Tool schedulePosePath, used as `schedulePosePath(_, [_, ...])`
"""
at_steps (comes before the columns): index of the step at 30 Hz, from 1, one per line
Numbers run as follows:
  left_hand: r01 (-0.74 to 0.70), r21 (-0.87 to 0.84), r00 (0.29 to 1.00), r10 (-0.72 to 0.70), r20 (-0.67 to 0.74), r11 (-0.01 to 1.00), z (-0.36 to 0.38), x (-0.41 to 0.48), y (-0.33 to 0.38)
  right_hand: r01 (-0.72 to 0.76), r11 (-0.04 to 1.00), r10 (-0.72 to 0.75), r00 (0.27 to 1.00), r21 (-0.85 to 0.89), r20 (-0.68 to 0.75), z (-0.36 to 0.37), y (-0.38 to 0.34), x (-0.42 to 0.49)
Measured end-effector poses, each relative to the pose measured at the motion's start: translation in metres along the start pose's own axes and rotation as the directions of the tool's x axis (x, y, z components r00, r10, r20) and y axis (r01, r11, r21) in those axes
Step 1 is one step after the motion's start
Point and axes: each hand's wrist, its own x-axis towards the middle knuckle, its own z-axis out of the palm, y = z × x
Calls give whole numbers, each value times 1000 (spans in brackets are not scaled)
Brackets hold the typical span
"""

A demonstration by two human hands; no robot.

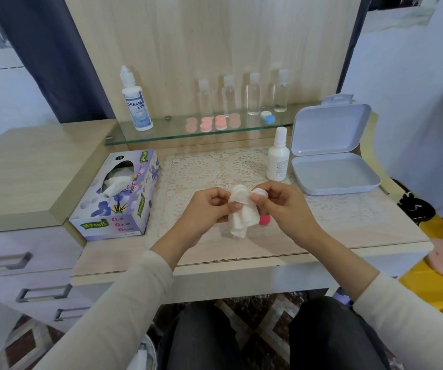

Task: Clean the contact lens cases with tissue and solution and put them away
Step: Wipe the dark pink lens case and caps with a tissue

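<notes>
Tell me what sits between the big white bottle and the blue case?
Pink lens cases on the glass shelf, clear bottles behind; head view shows it.

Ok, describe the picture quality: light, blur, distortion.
Head view: soft, even light, faint shadows; the wide lens bends the edges of the pale wooden desk; faint reflections on the clear glass shelf; the crumpled white tissue looks slightly soft.

Single head-worn view — looking forward and down, close over the desk (241,252)

The wooden desk (241,249) carries a lace mat (196,169) and a tissue box (124,198) (left side).
</notes>
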Motion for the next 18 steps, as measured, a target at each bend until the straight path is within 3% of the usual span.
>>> schedulePosePath(5, [-21,79,996,28,-87,997,-10,0,0,-62,998,62,994,12,-85,-1,2,5])
schedulePosePath(10, [-46,114,996,54,-70,992,-21,-4,1,-78,994,87,989,79,-121,-4,2,9])
schedulePosePath(14, [-71,186,997,74,-12,980,-25,-8,4,-116,993,118,990,34,-79,-4,5,9])
schedulePosePath(18, [-99,216,993,111,-48,971,-15,-5,4,-142,990,142,990,0,-5,2,6,4])
